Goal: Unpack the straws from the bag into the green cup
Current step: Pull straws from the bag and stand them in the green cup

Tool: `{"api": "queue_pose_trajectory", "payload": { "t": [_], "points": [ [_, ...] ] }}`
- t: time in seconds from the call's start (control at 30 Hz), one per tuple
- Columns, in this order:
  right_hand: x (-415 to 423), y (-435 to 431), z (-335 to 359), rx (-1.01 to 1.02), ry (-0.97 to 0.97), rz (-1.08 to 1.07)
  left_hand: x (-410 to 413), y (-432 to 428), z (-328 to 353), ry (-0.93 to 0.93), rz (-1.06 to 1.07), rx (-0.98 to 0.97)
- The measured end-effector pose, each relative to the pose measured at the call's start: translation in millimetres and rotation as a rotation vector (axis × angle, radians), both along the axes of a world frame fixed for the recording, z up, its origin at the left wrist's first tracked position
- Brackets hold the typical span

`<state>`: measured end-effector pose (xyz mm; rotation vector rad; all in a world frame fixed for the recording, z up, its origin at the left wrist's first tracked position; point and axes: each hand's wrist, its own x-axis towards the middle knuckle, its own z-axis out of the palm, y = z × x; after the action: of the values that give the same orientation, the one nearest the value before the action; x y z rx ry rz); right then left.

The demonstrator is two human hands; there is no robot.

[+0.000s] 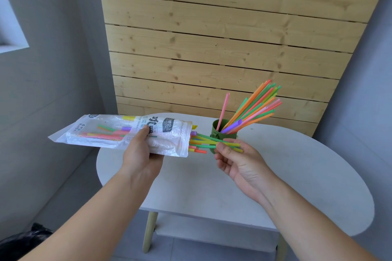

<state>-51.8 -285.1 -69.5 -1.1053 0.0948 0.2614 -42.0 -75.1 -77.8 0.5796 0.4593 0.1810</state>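
My left hand [141, 154] holds a clear printed plastic bag [101, 133] level above the table's left side, its open mouth pointing right. Several coloured straws remain inside it. A few straws [209, 141] stick out of the mouth, and my right hand [235, 158] pinches their ends between thumb and fingers. Just behind those straws stands the green cup [214, 128], partly hidden by them and my fingers. Several coloured straws in the cup [254, 106] lean to the right; one pink straw stands more upright.
The white rounded table [286, 176] has pale wooden legs and a lower shelf. A wooden slat panel [222, 38] rises right behind it. Grey walls stand on both sides. A black bag [23, 239] lies on the floor at lower left.
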Motion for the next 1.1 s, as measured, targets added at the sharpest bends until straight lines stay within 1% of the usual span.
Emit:
{"api": "queue_pose_trajectory", "payload": {
  "t": [0.17, 0.3, 0.5, 0.63, 0.73, 0.87, 0.97, 1.03, 1.1],
  "points": [
    [-2.1, 15.5, -1.8, 0.231, 0.102, -0.037, -0.7, -0.7, 0.1, -0.009, -0.004, 0.014],
    [-0.3, 23.7, 3.4, 0.313, 0.127, -0.097, -1.0, -1.4, -0.9, -0.012, -0.012, 0.018],
    [6.9, 33.4, 0.5, 0.301, 0.155, -0.269, -3.3, -6.6, 1.6, -0.023, -0.025, 0.003],
    [9.3, 34.5, 1.0, 0.283, 0.136, -0.353, -5.1, -10.7, 1.8, -0.025, -0.041, -0.005],
    [8.2, 32.9, 2.2, 0.198, 0.093, -0.399, -5.0, -14.3, 0.9, -0.032, -0.065, 0.005],
    [8.1, 29.1, 3.6, 0.017, -0.043, -0.452, -5.7, -15.9, 1.1, -0.053, -0.077, 0.011],
    [9.1, 27.3, 6.8, -0.05, -0.116, -0.463, -7.1, -16.7, 2.5, -0.056, -0.081, 0.007],
    [9.3, 25.8, 10.9, -0.038, -0.122, -0.45, -8.3, -17.0, 4.3, -0.053, -0.072, 0.006],
    [9.5, 23.1, 15.7, 0.029, -0.1, -0.429, -9.2, -17.1, 5.7, -0.053, -0.062, 0.002]
  ]
}}
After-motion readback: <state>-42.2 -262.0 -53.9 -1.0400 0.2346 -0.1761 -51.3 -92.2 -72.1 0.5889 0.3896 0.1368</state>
